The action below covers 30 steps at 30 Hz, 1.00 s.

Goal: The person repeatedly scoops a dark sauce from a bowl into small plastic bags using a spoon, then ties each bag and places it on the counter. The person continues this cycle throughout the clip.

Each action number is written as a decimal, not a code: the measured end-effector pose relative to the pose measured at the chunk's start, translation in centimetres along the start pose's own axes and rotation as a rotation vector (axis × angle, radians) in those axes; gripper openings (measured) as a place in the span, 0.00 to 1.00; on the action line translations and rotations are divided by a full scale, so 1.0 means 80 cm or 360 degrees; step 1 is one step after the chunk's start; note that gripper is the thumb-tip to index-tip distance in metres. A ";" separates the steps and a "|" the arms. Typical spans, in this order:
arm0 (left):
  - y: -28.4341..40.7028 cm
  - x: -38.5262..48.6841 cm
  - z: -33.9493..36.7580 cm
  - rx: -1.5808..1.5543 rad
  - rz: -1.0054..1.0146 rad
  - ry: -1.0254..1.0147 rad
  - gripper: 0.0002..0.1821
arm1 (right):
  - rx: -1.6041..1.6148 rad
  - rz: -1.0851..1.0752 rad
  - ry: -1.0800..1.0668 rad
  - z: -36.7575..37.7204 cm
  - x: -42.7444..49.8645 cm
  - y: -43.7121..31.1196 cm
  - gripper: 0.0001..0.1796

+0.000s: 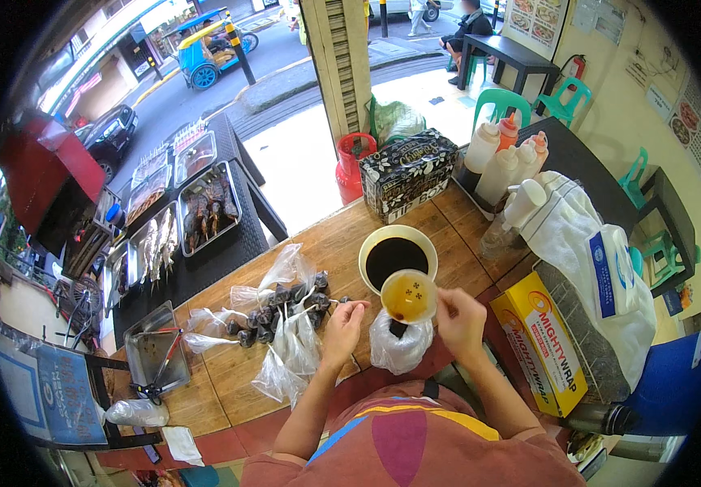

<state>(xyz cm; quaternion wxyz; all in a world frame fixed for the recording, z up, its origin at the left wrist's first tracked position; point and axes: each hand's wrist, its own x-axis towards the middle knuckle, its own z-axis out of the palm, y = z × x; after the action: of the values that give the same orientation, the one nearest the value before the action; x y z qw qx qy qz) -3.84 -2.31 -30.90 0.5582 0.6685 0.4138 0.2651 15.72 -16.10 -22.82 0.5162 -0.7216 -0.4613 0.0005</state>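
Note:
My right hand (pixel 461 319) grips a round, yellowish translucent plastic cup (pixel 408 297), tilted so I look at its stained surface. Just beyond it stands a cream bowl (pixel 365 258) of dark brown liquid (pixel 397 260). Under the cup, a clear plastic bag (pixel 400 353) sits bunched near the counter's front edge, with something dark at its mouth. My left hand (pixel 344 329) is to the left of the cup, fingers curled together and nothing visible in them. Next to it lie several small knotted plastic bags (pixel 289 310) of dark liquid, their clear tails spread out.
Around the wood-look tiled counter (pixel 223 389) are a tip box (pixel 408 173), squeeze bottles (pixel 502 158), a yellow cling-wrap box (pixel 545 341) and a metal tray with tongs (pixel 154 353). Grilled food fills trays (pixel 210 207) on a black table (pixel 250 228). A person (pixel 472 27) sits by the street.

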 end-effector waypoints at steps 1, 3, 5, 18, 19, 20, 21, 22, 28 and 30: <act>0.000 -0.003 0.001 0.0007 -0.0012 -0.0021 0.17 | 0.0056 0.0178 0.0024 0.005 0.009 0.010 0.06; 0.001 -0.008 0.003 0.0181 -0.0059 -0.0073 0.18 | 0.0179 0.0475 0.0045 0.017 0.029 0.034 0.06; 0.004 -0.013 0.006 0.0323 -0.0074 -0.0184 0.19 | 0.0173 0.0644 0.0024 0.037 0.047 0.059 0.06; 0.044 -0.063 0.033 0.0537 0.0363 0.0152 0.13 | 0.0057 0.0534 0.0057 0.084 0.010 0.090 0.11; 0.043 -0.068 0.035 0.0478 0.0382 0.0136 0.13 | 0.0063 0.0540 -0.0044 0.076 -0.002 0.083 0.11; 0.041 -0.073 0.035 0.0406 0.0418 0.0138 0.14 | 0.0082 0.0571 -0.0151 0.066 -0.016 0.075 0.11; 0.038 -0.078 0.035 0.0410 0.0346 0.0090 0.15 | 0.0118 0.0593 -0.0254 0.056 -0.030 0.068 0.11; 0.036 -0.083 0.034 0.0399 0.0291 0.0058 0.16 | 0.0120 0.0548 -0.0319 0.046 -0.043 0.060 0.11; 0.038 -0.088 0.018 -0.0203 -0.0190 -0.0117 0.17 | 0.0401 0.0727 -0.0531 0.011 -0.065 0.034 0.10; 0.052 -0.079 0.018 -0.0473 -0.0192 -0.0086 0.17 | 0.0673 0.0602 -0.0556 0.012 -0.054 0.025 0.12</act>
<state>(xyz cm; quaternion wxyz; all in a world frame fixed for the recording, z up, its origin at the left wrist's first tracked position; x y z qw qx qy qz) -4.84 -8.56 -26.53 0.6767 0.5595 0.3942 0.2713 14.11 -18.36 -26.77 0.5583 -0.6604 -0.3904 0.3157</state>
